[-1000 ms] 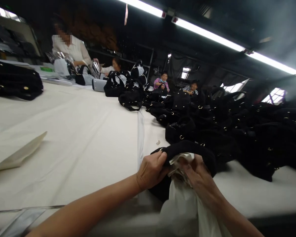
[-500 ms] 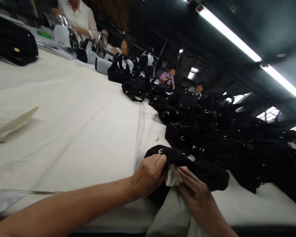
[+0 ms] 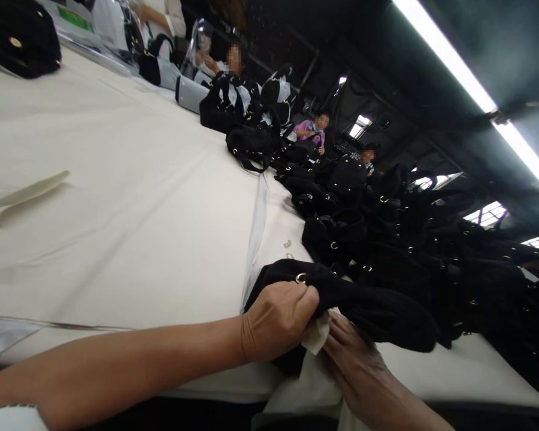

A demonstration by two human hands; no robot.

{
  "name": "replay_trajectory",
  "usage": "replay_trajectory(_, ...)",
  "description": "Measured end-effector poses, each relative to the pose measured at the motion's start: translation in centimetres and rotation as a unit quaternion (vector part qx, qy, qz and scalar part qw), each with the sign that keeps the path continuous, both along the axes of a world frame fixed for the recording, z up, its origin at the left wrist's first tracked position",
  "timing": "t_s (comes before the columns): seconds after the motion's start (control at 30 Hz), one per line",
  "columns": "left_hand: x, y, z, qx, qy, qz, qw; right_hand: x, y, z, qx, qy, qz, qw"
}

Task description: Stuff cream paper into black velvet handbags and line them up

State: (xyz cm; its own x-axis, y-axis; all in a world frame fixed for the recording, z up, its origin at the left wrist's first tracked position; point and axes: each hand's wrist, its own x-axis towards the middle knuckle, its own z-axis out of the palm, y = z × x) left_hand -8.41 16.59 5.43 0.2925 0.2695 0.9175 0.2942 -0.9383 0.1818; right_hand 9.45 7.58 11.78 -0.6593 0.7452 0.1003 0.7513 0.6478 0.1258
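A black fabric bag (image 3: 372, 305) with gold rings lies at the near edge of the table. My left hand (image 3: 281, 317) is closed on its edge, just below a gold ring (image 3: 300, 278). Pale cream cloth or paper (image 3: 317, 380) hangs from the bag's opening towards me. My right hand (image 3: 357, 359) presses against this pale material at the opening, its fingertips partly hidden under the bag; whether they pinch it is hard to see.
Black bags (image 3: 386, 239) with gold rings are heaped along the right. Another black bag (image 3: 20, 39) lies far left, near a curled pale sheet (image 3: 24, 197) on the cream-covered table (image 3: 153, 209). A small metal piece (image 3: 288, 243) lies beyond my bag. Several people sit or stand behind.
The view has tilted and shifted slightly. My left hand has moved a little to the right with the bag's edge, and the right hand has slid further under the bag.
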Motion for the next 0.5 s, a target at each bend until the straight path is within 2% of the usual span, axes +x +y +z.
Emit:
replay_trajectory(0.07, 0.0, -0.8, 0.3, 0.016, 0.004, -0.003, 1.000, -0.4, -0.1, 0.5, -0.002, -0.012, 0.016, 1.000)
replay_trajectory(0.17, 0.0, -2.0, 0.6, 0.024, 0.010, -0.032, 0.999, -1.0, 0.2, 0.0, -0.020, -0.045, 0.027, 0.998)
replay_trajectory(0.3, -0.3, -2.4, 0.5, 0.000, 0.004, -0.062, 0.998, -2.0, 2.1, -0.8, -0.117, -0.128, 0.013, 0.985)
replay_trajectory(0.4, -0.4, -2.0, 0.4, -0.028, 0.002, -0.076, 0.997, -2.7, 3.4, 0.1, -0.180, -0.166, -0.006, 0.970)
replay_trajectory(0.43, -0.4, -1.9, 0.3, -0.034, -0.006, -0.081, 0.996, -2.8, 3.6, 0.5, -0.198, -0.151, -0.011, 0.969)
replay_trajectory(0.5, -0.5, -1.6, 0.3, -0.034, -0.029, -0.088, 0.995, -2.6, 3.6, 1.3, -0.244, -0.058, -0.039, 0.967)
